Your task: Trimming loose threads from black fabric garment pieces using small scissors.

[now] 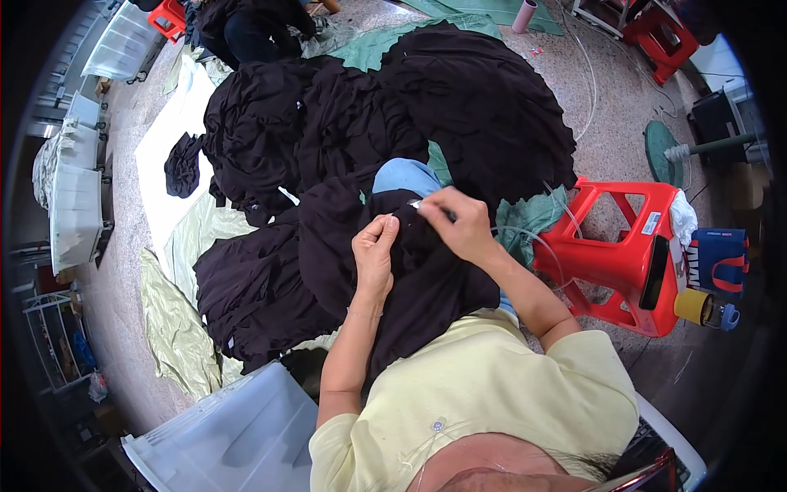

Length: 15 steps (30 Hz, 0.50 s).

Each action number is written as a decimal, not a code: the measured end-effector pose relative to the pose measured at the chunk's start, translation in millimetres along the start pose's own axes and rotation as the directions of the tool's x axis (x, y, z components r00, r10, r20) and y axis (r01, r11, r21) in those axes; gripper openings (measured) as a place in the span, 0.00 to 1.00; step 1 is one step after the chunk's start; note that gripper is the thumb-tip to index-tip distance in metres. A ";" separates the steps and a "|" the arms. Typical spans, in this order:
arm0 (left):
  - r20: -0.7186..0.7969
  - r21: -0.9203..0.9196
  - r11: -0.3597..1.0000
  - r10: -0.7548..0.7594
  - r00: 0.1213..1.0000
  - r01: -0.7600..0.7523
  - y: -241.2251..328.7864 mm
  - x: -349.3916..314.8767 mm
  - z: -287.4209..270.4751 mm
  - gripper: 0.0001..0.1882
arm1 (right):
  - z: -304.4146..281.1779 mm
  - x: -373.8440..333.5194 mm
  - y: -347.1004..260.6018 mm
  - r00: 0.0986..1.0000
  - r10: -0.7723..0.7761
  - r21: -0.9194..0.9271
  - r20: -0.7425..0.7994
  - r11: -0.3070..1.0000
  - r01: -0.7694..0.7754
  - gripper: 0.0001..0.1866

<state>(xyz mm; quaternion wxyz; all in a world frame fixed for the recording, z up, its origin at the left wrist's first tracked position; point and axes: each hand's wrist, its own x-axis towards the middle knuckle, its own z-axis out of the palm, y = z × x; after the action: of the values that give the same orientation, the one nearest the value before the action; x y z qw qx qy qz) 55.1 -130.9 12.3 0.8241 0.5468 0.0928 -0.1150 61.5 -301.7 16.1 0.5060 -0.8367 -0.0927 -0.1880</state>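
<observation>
A dark garment point(426, 283) lies bunched over my lap, its folds running up to both hands. My left hand point(375, 252) is closed, pinching the dark cloth between thumb and fingers. Just to its right, my right hand point(461, 221) grips a small tool with a bright metal tip point(416, 203) and a dark handle, perhaps thread snips. The tip is at the cloth near my left fingertips; whether it touches is too small to tell. One blue-clad knee point(406, 175) shows beyond the cloth.
Heaps of dark garments point(475, 107) cover sheets ahead and left. At right stands a red stool point(611, 246) with a black phone-like object point(655, 273); a yellow-sleeved bottle point(697, 307) is beside it. A translucent bin point(229, 435) sits near left. Another person point(254, 33) is at the far side.
</observation>
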 end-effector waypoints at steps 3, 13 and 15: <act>-0.071 0.002 1.000 0.020 0.997 -0.020 -5.3 4.9 -7.3 0.09 | -4.7 -0.6 20.8 0.866 0.486 0.415 -0.114 0.816 -0.404 0.17; 0.078 0.264 0.914 0.297 0.952 -0.307 42.0 42.8 -13.7 0.05 | -25.8 -8.8 26.4 0.664 0.628 0.395 0.406 0.534 -0.747 0.09; 0.086 0.440 0.761 0.493 0.866 -0.477 70.7 46.4 -5.1 0.05 | -34.0 7.4 19.2 0.784 0.582 0.391 0.216 0.684 -0.616 0.10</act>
<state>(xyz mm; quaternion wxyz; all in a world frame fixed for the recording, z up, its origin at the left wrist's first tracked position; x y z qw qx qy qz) 119.9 -103.7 59.7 0.6757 0.7282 -0.0661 0.0934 67.4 -340.9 17.8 0.7115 -0.6897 0.1270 0.0451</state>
